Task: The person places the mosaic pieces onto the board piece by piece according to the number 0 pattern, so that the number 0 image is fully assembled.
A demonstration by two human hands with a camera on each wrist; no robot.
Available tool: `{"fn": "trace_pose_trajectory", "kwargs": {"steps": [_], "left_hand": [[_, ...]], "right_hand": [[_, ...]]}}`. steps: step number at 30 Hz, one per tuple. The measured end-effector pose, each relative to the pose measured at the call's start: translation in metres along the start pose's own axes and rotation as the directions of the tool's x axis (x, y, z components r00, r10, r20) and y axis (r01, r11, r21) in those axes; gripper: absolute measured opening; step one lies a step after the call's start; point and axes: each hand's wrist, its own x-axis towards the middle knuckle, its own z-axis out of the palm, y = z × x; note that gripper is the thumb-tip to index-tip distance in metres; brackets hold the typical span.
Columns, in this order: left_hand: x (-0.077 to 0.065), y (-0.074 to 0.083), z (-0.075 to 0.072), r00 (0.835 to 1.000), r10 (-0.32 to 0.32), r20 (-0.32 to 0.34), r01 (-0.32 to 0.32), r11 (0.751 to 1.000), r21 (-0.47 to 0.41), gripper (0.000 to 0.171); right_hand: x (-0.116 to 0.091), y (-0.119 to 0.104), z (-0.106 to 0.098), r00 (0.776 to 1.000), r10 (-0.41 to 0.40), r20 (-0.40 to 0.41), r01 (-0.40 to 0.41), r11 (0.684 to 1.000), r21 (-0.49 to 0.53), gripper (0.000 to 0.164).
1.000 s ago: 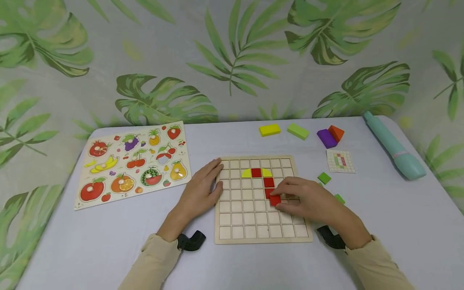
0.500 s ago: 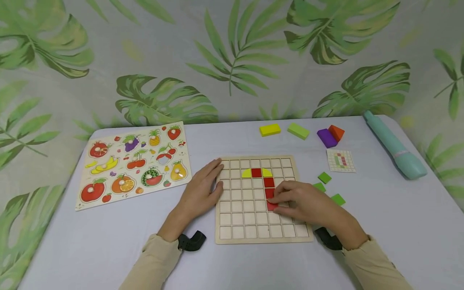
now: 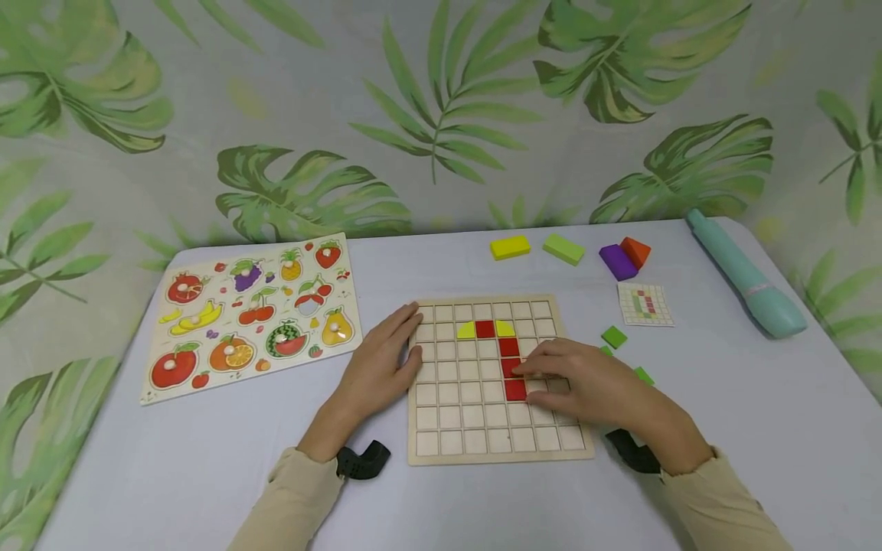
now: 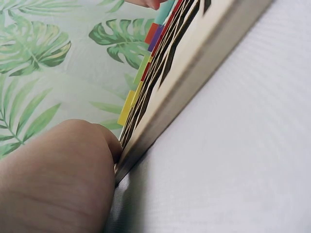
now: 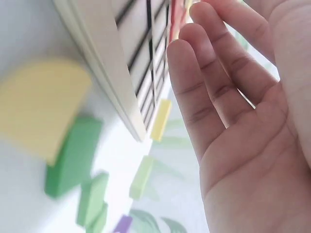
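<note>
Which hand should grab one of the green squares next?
Probably the right hand. It lies on the right part of the grid board, and the loose green squares sit on the table just beside it. The left hand rests flat against the board's left edge, the far side from them.

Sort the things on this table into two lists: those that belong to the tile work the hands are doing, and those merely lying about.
In the job: grid board, red tiles, yellow tiles, pattern card, loose green tiles, left hand, right hand.

Lying about: fruit puzzle, teal tool, coloured blocks.
</note>
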Motion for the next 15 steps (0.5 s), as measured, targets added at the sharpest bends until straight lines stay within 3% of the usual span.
{"fn": "trace_pose_trajectory", "kwargs": {"steps": [7,15], "left_hand": [[0.000,0.000,0.000,1.000,0.005,0.005,-0.005,1.000,0.002,0.053],[0.000,0.000,0.000,1.000,0.005,0.007,-0.005,1.000,0.005,0.053]], "right_hand": [[-0.011,0.009,-0.020,0.991,0.133,-0.011,-0.133,0.991,0.022,0.037],[-0.024,0.036,-0.031,0.983,0.134,-0.128,-0.135,0.991,0.008,0.043]]}}
